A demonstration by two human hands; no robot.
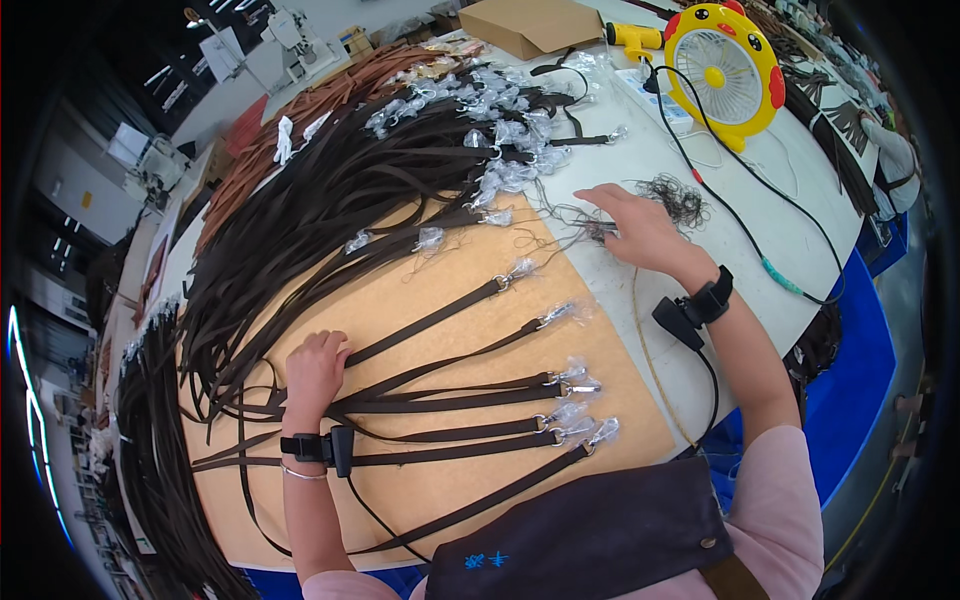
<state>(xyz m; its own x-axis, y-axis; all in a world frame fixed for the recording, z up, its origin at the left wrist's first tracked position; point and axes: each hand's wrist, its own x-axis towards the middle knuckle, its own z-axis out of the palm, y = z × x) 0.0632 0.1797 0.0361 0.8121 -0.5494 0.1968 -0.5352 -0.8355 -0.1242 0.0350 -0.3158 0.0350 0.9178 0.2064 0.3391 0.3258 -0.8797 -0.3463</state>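
My left hand [316, 368] lies flat on several dark brown leather straps [450, 400] spread over a tan board [420, 300], pressing them down. Each strap ends in a metal buckle wrapped in clear plastic [575, 385]. My right hand [640, 225] reaches out to the white table, fingers curled on a small dark item by a tangle of thin dark thread [685, 198]; what it pinches is too small to tell. Both wrists wear black bands with small devices.
A big heap of dark straps [330, 190] and some reddish-brown ones [300, 110] covers the table's far left. A yellow desk fan [725, 70] with a black cable, a cardboard box [530, 25] and a yellow tool [635, 38] stand at the back. A dark apron is at my waist.
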